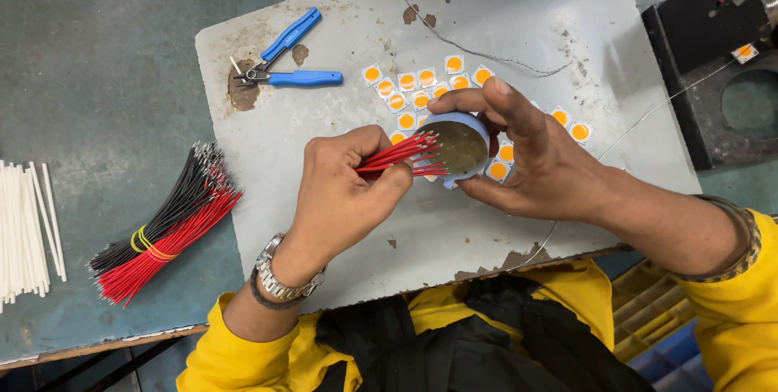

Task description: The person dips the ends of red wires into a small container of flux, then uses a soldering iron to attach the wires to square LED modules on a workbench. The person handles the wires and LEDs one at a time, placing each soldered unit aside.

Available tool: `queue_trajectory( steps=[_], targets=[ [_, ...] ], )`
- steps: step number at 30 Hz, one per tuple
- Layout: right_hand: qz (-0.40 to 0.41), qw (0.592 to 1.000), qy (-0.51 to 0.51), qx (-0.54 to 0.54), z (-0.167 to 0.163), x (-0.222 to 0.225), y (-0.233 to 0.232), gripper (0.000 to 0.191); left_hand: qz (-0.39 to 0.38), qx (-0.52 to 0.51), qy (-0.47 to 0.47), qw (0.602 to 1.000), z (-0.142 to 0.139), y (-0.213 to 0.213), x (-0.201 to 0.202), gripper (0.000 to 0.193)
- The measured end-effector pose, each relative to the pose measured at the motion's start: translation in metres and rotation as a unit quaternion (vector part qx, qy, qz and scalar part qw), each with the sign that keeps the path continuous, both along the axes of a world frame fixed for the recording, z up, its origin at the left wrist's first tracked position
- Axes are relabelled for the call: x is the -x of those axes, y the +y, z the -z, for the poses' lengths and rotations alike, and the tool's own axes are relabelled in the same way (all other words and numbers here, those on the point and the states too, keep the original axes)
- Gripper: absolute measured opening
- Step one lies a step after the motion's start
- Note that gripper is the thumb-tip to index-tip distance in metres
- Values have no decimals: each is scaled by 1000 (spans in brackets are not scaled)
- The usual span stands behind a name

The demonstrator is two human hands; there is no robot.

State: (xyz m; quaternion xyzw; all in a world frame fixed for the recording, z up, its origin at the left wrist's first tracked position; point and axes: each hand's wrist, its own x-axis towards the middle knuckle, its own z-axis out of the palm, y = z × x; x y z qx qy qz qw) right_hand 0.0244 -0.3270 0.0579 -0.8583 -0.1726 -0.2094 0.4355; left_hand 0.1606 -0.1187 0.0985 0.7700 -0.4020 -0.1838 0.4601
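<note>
yellow sleeves | metal wristwatch left | patterned bangle right

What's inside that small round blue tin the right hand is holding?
The blue tin in the right hand holds a dull yellowish-brown paste. The red wires from the left hand reach its rim, hiding the paste's left edge.

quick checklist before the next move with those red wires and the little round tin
1. Left hand grips the red wires in a bunch: ok.
2. Right hand holds the round tin, open side up: ok.
3. Wire tips reach the tin's contents: they overlap its rim, contact cannot tell.
4. Tin tilted toward the wires without spilling: ok, no spill visible.
5. Square yellow-centred chips on the mat lie close under the tin: not ok if drips matter.
6. Blue-handled cutters lie apart from both hands: ok.
</note>
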Motion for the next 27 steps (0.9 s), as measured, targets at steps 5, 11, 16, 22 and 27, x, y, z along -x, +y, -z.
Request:
queue_trajectory(
  steps=[5, 11, 16, 22, 27],
  targets=[
    [-11, 1000, -3, -4, 0, -1, 1, 130, 11, 14, -36, 999, 3, -1, 1, 21],
    [-11, 1000, -7, 0, -1, -1, 2, 129, 15, 7, -35, 999, 3, -2, 2, 25],
    [-8, 1000, -2, 1, -1, -1, 3, 128, 14, -1, -35, 999, 4, -2, 4, 26],
    [11, 1000, -1, 11, 0, 0, 1, 129, 17, 18, -34, 999, 2, -1, 3, 21],
    [28, 1000, 13, 3, 0, 1, -2, 129, 2, 14, -25, 1000, -2, 0, 1, 19]
  ],
)
